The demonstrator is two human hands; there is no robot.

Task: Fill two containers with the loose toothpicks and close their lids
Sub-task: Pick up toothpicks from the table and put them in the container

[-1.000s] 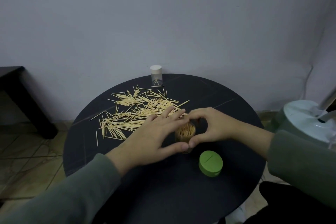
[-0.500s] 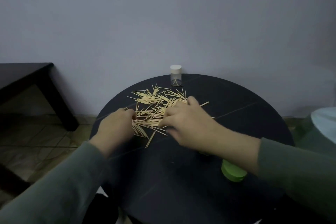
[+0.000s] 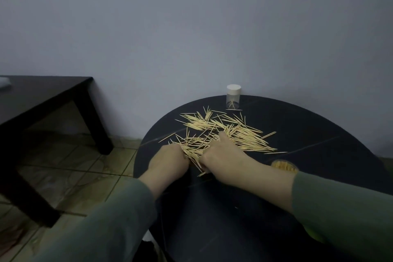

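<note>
Here the toothpicks (image 3: 223, 134) lie scattered on the round table (image 3: 319, 134), mostly pointing left to right, spreading away from both hands toward the capped jar (image 3: 233, 97) at the far edge. The left hand (image 3: 168, 160) and right hand (image 3: 221, 155) seem to pinch the near clump between them, fingers curled, though the grip is partly hidden. The open jar (image 3: 284, 166) sits just right of the right wrist, nearer that hand.

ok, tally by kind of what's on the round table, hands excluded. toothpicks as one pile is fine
Containers: 2, a clear container with a white lid at the far edge and an open container full of toothpicks by the right forearm.
Loose toothpick pile: 1.
Total: 3.
</note>
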